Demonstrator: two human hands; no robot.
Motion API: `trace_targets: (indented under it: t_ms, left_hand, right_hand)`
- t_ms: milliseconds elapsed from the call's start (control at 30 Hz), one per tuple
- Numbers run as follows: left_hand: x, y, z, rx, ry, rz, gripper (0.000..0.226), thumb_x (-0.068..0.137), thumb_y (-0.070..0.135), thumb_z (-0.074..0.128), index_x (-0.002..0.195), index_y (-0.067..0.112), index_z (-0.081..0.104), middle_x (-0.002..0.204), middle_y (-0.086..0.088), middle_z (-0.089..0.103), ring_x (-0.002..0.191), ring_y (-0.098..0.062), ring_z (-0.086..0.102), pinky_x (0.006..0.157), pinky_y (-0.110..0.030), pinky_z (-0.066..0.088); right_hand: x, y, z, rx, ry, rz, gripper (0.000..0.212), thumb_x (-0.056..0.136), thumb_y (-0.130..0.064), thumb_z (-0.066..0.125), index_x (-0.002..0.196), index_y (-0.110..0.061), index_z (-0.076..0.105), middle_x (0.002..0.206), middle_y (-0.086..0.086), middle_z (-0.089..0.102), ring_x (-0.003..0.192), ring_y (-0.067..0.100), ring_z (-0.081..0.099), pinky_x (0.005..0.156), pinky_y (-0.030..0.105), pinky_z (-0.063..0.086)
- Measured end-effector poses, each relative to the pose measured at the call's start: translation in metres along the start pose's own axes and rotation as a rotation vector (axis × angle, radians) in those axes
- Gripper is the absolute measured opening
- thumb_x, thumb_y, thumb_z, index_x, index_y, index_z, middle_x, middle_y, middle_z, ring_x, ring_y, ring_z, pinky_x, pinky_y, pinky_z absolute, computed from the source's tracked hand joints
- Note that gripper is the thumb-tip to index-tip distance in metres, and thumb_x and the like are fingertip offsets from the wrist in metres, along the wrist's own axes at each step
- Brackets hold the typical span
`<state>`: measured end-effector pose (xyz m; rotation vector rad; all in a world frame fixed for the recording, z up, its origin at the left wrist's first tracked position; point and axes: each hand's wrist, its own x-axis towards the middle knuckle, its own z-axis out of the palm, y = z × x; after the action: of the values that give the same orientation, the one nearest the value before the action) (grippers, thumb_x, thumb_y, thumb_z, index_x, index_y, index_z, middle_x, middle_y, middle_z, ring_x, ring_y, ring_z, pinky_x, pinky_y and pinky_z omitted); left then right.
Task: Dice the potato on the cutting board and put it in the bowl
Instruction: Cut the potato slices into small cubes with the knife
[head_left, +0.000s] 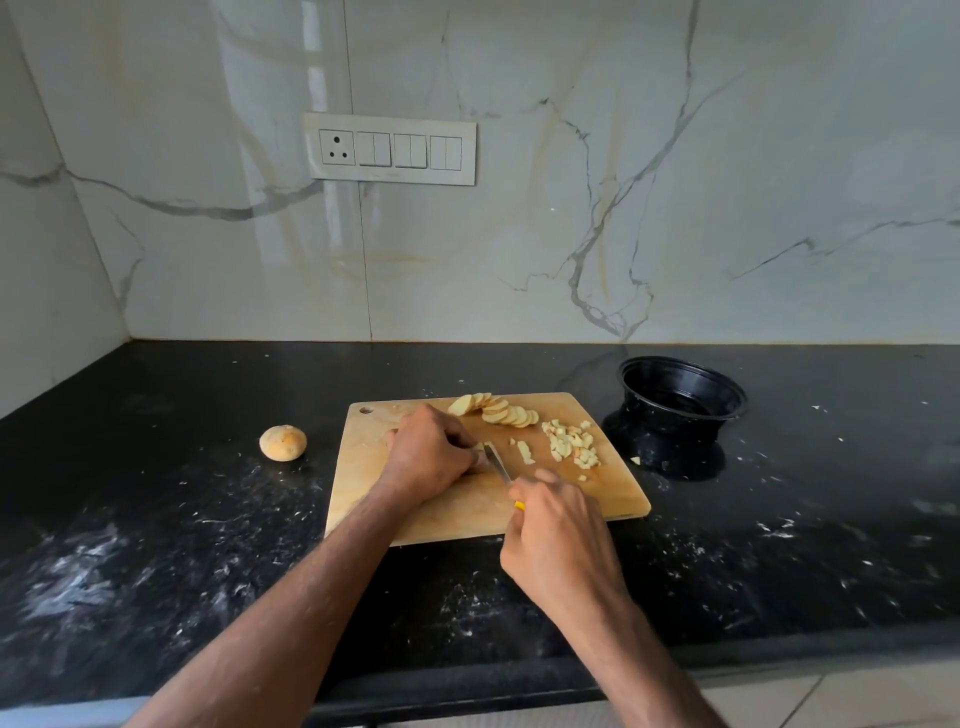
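A wooden cutting board (457, 514) lies on the black counter. My left hand (428, 452) presses down on potato pieces near the board's middle; they are mostly hidden under my fingers. My right hand (558, 530) grips a knife (497, 462) with a yellow handle, its blade right beside my left fingertips. A row of potato slices (498, 409) lies at the board's far edge. Diced potato (571, 444) is piled at the board's right. A black bowl (680, 397) stands to the right of the board, with nothing visible inside.
A potato end piece (283, 442) sits on the counter left of the board. One stray dice (635, 460) lies on the counter by the bowl. A marble wall with a switch panel (389, 149) rises behind. The counter's front edge runs below my forearms.
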<state>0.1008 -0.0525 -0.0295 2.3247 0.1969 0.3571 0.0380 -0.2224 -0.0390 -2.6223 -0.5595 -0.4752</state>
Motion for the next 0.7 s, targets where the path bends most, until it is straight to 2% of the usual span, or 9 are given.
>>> trace_targets:
  t_ms: [133,233,333,433,533,700]
  left_hand:
    - [-0.003,0.0,-0.003,-0.005,-0.01,0.029,0.008,0.077,0.023,0.085,0.084,0.025,0.082,0.085,0.014,0.074,0.094,-0.012,0.066,0.097,-0.046,0.052]
    - [-0.004,-0.003,-0.006,-0.045,0.002,0.043,0.012,0.08,0.017,0.081,0.076,0.029,0.08,0.076,0.016,0.074,0.081,-0.006,0.068,0.082,-0.033,0.059]
    - [-0.004,-0.008,-0.009,-0.024,0.001,0.062,0.016,0.076,0.018,0.083,0.067,0.03,0.078,0.069,0.018,0.072,0.072,-0.001,0.067,0.072,-0.026,0.055]
    - [-0.006,-0.008,-0.011,-0.02,-0.013,0.07,0.01,0.073,0.02,0.088,0.071,0.026,0.08,0.07,0.019,0.072,0.075,0.001,0.066,0.082,-0.035,0.054]
    - [-0.007,-0.006,-0.011,0.024,-0.014,0.053,0.02,0.073,0.022,0.088,0.064,0.034,0.074,0.069,0.025,0.069,0.083,-0.002,0.065,0.096,-0.048,0.05]
    - [-0.005,-0.007,-0.009,0.073,0.017,0.047,0.029,0.073,0.026,0.087,0.057,0.041,0.068,0.059,0.033,0.061,0.083,-0.002,0.063,0.096,-0.048,0.047]
  right_hand:
    - [-0.007,0.007,-0.003,-0.013,0.052,0.065,0.028,0.093,-0.016,0.059,0.119,-0.016,0.07,0.106,-0.007,0.065,0.087,0.01,0.066,0.076,0.021,0.053]
    - [-0.005,0.01,-0.006,0.0,0.086,0.086,0.029,0.093,-0.014,0.06,0.12,-0.016,0.071,0.107,-0.006,0.066,0.087,0.011,0.066,0.079,0.022,0.054]
    - [0.002,0.006,-0.006,0.037,0.121,0.078,0.029,0.092,-0.016,0.062,0.119,-0.018,0.072,0.108,-0.007,0.067,0.089,0.012,0.066,0.082,0.026,0.054]
    - [0.011,-0.002,-0.001,0.061,0.141,0.058,0.028,0.091,-0.018,0.064,0.118,-0.018,0.072,0.108,-0.007,0.069,0.091,0.011,0.065,0.083,0.024,0.052]
    - [0.02,-0.01,0.005,0.067,0.133,0.037,0.028,0.092,-0.018,0.065,0.118,-0.018,0.072,0.11,-0.005,0.07,0.094,0.011,0.066,0.082,0.02,0.051]
    - [0.03,-0.016,0.012,0.059,0.114,0.035,0.028,0.091,-0.017,0.066,0.119,-0.018,0.072,0.109,-0.003,0.071,0.091,0.01,0.066,0.075,0.016,0.05]
